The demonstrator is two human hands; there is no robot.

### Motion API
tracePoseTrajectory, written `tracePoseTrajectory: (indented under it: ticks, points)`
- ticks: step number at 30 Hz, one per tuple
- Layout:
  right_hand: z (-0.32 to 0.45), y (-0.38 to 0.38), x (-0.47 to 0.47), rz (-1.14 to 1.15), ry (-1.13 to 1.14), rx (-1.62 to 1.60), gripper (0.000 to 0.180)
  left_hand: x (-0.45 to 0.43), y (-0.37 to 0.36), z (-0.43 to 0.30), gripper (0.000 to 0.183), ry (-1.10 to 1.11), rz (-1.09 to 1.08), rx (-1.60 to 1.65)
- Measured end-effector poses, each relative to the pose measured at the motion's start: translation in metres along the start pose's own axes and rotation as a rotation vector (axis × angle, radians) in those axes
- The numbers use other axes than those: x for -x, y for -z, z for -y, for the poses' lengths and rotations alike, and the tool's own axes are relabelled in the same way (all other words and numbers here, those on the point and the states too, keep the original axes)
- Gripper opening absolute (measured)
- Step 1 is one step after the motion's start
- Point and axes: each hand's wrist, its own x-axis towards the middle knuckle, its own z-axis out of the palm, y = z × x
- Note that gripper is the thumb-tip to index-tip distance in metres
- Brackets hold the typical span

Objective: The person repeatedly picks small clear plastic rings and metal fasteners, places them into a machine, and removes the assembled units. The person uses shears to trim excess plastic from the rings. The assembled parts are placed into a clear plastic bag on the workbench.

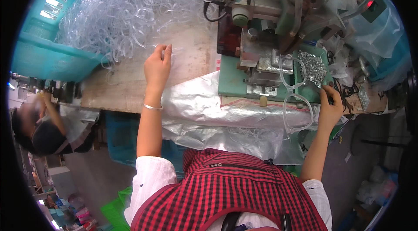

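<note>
A large heap of clear plastic eyeglass frames [130, 8] covers the back left of the wooden table. My left hand [158, 67] is at the heap's near edge, fingertips close together; whether a clear piece is between them is unclear. At the right, my right hand [331, 105] has thumb and finger at the near corner of a green tray [310, 93] of small metal parts [312, 67]; I cannot tell if it pinches one. One clear eyeglass frame [298, 95] hangs in front of the bench machine's metal fixture [263, 90], its lower rim over the silvery sheet.
A green bench machine [228, 77] with hoses stands centre right. Silvery sheeting [196, 100] drapes over the front edge. Turquoise baskets [55, 61] stand at the left, where another person [49, 126] sits. Plastic bags [372, 41] and cables [346, 92] lie at the right.
</note>
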Motion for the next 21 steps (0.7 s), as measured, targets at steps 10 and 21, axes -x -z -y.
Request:
tracePoseTrajectory:
  ticks: [10, 21]
  points:
    - [0.112, -0.05, -0.058, 0.437, -0.065, -0.558, 0.048, -0.002, -0.03, -0.043, 0.027, 0.17, 0.174, 0.956]
    - [0.145, -0.06, -0.038, 0.453, -0.193, -1.0, 0.049, -0.027, -0.001, -0.097, 0.044, 0.182, -0.09, 1.065]
